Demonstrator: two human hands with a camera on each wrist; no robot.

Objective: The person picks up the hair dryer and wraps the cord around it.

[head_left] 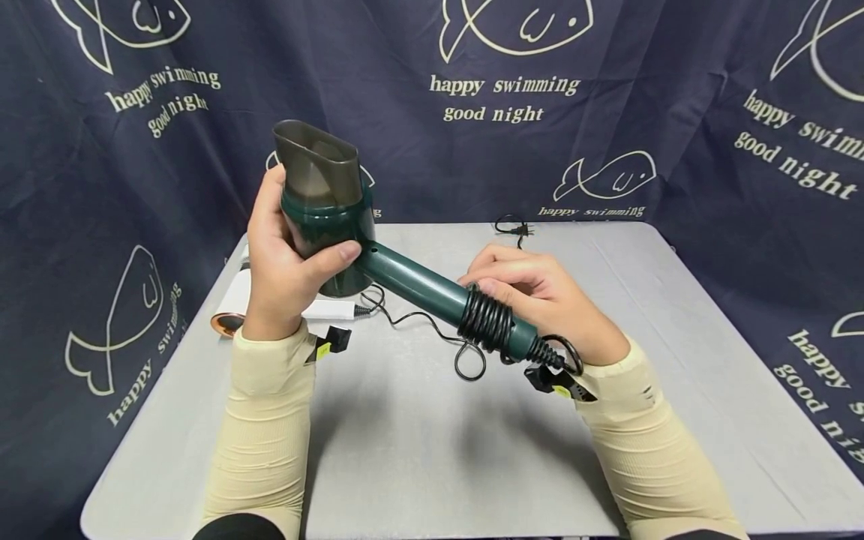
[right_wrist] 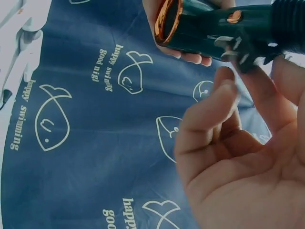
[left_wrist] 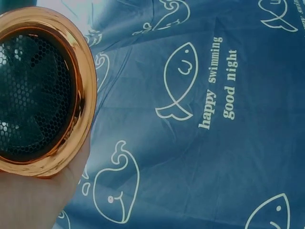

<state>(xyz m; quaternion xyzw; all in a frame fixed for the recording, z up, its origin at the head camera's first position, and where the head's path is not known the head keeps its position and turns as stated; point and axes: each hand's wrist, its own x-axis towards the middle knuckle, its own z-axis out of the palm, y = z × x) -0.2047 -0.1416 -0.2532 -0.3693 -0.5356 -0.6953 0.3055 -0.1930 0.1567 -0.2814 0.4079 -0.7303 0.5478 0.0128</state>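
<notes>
A dark green hair dryer (head_left: 418, 281) is held up over the table, its smoky nozzle (head_left: 320, 165) pointing upward. My left hand (head_left: 280, 270) grips its barrel, thumb across the front near the handle joint. In the left wrist view the copper-coloured rim (left_wrist: 86, 90) surrounds a mesh grille. A black power cord (head_left: 487, 319) is coiled tightly round the lower handle. My right hand (head_left: 540, 292) has thumb and index finger pinched at the coil's upper end. In the right wrist view, that index finger (right_wrist: 259, 88) meets a small dark part with shiny spots; the other fingers are bent, off the handle.
Behind my left hand lies a white hair dryer (head_left: 235, 300) with a copper ring, partly hidden. Its white handle (head_left: 331, 309) leads to a thin black cord (head_left: 432, 322) across the grey table (head_left: 405, 450). A plug (head_left: 521, 229) lies near the back edge, before a dark blue curtain (head_left: 405, 75).
</notes>
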